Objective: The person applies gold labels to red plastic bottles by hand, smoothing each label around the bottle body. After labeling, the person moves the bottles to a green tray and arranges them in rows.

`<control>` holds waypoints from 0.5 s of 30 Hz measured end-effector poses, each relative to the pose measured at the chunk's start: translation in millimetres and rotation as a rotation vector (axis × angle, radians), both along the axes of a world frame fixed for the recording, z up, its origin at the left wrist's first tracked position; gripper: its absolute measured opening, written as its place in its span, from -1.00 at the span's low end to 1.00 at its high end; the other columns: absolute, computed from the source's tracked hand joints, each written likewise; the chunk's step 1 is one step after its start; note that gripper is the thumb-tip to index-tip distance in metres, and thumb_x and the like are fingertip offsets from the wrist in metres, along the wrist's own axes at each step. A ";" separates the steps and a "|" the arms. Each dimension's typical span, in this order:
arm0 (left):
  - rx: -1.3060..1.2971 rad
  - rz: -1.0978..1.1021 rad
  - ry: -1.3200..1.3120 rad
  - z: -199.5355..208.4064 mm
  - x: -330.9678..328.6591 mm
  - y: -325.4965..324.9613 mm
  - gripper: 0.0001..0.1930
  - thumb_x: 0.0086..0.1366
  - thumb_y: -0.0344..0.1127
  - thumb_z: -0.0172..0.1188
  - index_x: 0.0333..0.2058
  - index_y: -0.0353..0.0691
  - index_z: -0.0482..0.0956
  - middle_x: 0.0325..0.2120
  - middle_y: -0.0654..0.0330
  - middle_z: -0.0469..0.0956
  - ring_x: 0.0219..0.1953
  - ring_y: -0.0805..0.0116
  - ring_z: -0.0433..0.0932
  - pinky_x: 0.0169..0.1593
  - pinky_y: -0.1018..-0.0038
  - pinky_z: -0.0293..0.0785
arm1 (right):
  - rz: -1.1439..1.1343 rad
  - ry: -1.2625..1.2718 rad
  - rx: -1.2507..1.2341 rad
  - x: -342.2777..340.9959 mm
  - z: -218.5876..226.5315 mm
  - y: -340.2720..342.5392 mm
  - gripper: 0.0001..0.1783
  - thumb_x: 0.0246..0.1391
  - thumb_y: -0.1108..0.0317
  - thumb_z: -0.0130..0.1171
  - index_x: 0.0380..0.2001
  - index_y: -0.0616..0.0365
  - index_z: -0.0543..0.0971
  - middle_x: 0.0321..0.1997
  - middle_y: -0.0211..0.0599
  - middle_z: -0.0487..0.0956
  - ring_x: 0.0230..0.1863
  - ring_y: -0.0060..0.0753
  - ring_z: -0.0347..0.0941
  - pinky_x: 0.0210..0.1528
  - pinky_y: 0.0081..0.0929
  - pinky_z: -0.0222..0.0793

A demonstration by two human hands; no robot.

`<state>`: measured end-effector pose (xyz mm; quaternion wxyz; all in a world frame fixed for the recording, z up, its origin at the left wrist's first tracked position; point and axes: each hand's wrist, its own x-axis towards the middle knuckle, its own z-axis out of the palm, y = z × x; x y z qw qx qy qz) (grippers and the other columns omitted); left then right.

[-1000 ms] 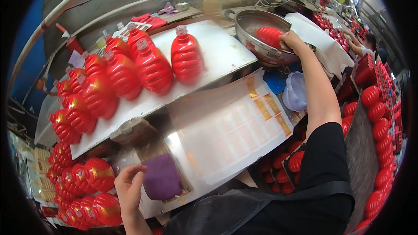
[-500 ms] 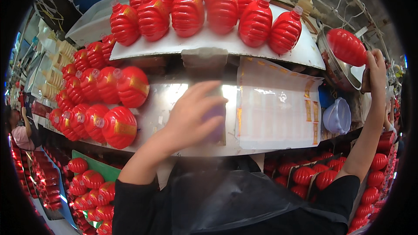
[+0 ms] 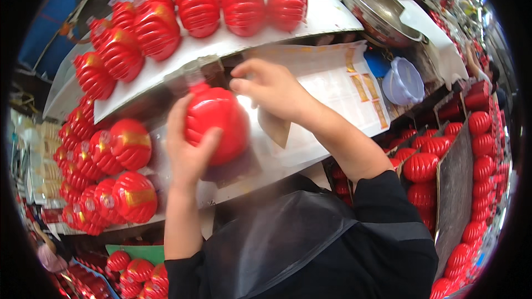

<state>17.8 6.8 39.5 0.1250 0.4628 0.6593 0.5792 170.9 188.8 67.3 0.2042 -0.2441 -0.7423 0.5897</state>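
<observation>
A rounded red bottle (image 3: 221,124) with a pale neck stands or hovers, slightly blurred, over the middle of the bench. My left hand (image 3: 188,147) is closed around its left side, thumb across the front. Just right of its neck, my right hand (image 3: 277,88) has bent fingers with a gap between them, and nothing shows in it. Under the right hand lies a white sheet (image 3: 310,80) with gold label strips (image 3: 363,86) along its right part. A greyish block (image 3: 208,66) sits behind the bottle.
Several red bottles (image 3: 197,5) stand on the raised white shelf (image 3: 310,8). More bottles with gold labels (image 3: 133,196) crowd the bench's left. A metal bowl (image 3: 382,8) and a lilac bucket (image 3: 403,81) are at right. Boxes of red bottles (image 3: 421,166) sit below the bench edge.
The bottle has come from above the bowl at far right to the middle, and my left hand now grips it. My right hand has come back from the bowl. The view has turned.
</observation>
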 end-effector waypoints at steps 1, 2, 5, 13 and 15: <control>-0.072 -0.005 -0.291 -5.5 -9.3 1.6 -0.29 0.14 -0.37 0.39 0.30 -0.23 0.43 0.21 0.02 0.50 0.19 0.17 0.53 0.28 0.26 0.45 | -0.106 -0.022 0.236 18.4 -18.3 8.1 -0.54 0.19 0.04 0.31 -0.08 0.25 0.66 -0.25 0.05 0.70 -0.24 -0.11 0.66 -0.16 -0.23 0.54; -0.026 -0.064 -0.511 -9.9 -17.9 5.1 -0.29 0.19 -0.36 0.38 0.33 -0.25 0.39 0.22 0.05 0.48 0.21 0.24 0.49 0.29 0.29 0.42 | -0.270 -0.152 0.556 37.7 -36.0 20.3 -0.62 0.16 0.17 0.35 -0.06 0.19 0.69 -0.22 0.00 0.73 -0.23 -0.14 0.70 -0.09 -0.25 0.58; -0.006 -0.127 -0.617 -18.8 -28.7 11.2 -0.26 0.20 -0.35 0.40 0.36 -0.25 0.37 0.24 0.03 0.45 0.24 0.23 0.47 0.35 0.30 0.36 | -0.672 -0.549 0.856 118.9 -76.6 74.8 -0.67 0.10 0.25 0.33 -0.09 0.16 0.73 -0.24 0.05 0.72 -0.19 0.06 0.68 -0.04 -0.11 0.56; 0.007 -0.028 -0.493 -27.5 -26.1 9.2 -0.24 0.24 -0.25 0.38 0.37 -0.32 0.32 0.27 0.01 0.42 0.28 0.19 0.43 0.37 0.28 0.30 | -0.602 -1.251 0.828 233.9 -106.0 73.7 -0.57 0.18 0.40 -0.01 0.07 0.12 0.65 -0.38 0.11 0.68 -0.32 0.17 0.66 -0.21 0.04 0.56; 0.006 0.036 -0.440 -29.8 -23.5 7.4 -0.24 0.27 -0.21 0.38 0.38 -0.31 0.30 0.28 0.01 0.40 0.29 0.19 0.41 0.38 0.28 0.27 | -0.430 -1.235 0.882 228.2 -101.6 27.4 -0.50 0.18 0.45 -0.06 0.17 0.22 0.56 -0.43 0.08 0.67 -0.33 0.12 0.67 -0.25 0.01 0.57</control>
